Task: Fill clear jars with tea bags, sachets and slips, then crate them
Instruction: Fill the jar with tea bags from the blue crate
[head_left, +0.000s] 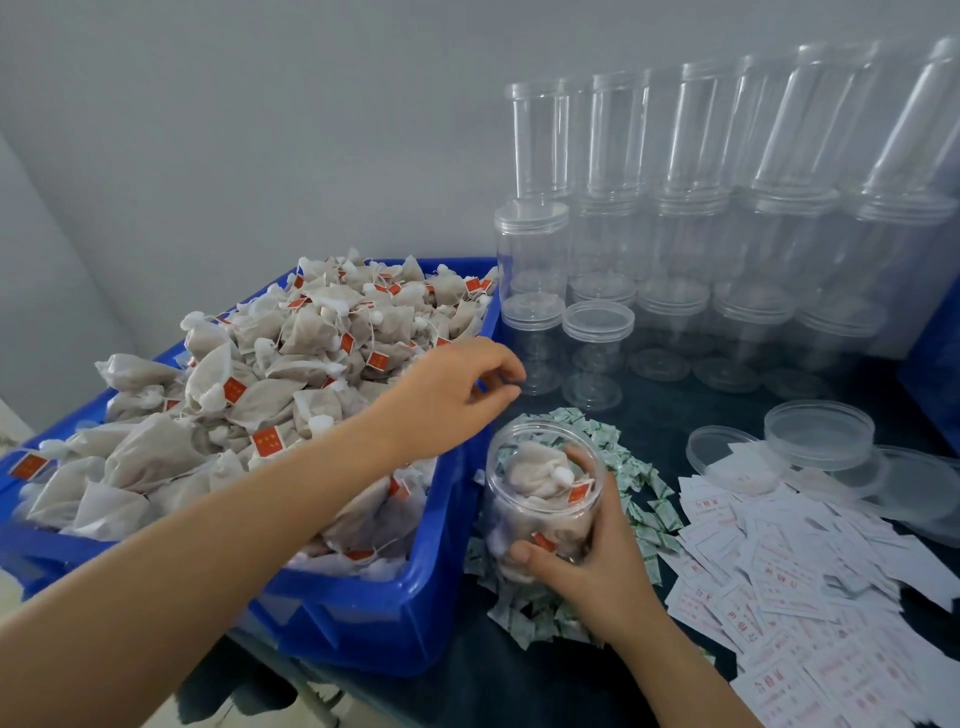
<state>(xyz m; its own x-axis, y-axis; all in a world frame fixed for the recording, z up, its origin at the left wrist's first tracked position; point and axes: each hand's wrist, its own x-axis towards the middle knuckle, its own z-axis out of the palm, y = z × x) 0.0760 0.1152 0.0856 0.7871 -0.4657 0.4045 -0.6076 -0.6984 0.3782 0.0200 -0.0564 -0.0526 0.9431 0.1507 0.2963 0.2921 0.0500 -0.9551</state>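
Tea bags (291, 364) lay heaped above the rim of a blue crate (363, 623) at nine o'clock on the bench (649, 410), close enough for a short reach. Over the crate's right edge, toward the centre, the left hand (447, 395) hovered with its fingers loosely curled and apparently nothing in them; whether the fingertips pinched something small could not be told. It seemed to be between picks, just above the supply.

At six o'clock the right hand (587, 561) gripped an open jar (543, 499), thumb across the near wall and fingers round the far side, tilting the mouth toward the crate, probably so bags could drop straight in. The jar was already well filled with tea bags, one red tag showing near the top. It stood among green-and-white sachets (644, 514) scattered around its base, handy for the following item.

At four o'clock a spread of white slips (779, 597) printed in red overlapped loosely, and loose clear lids (818, 434) sat just beyond at three o'clock, waiting for closing. At one o'clock empty jars (675, 249) were stacked in tiers against the wall, clear of the working space. By my judgement, filling of this jar was nearly done, with sachet, slip and lid to come.
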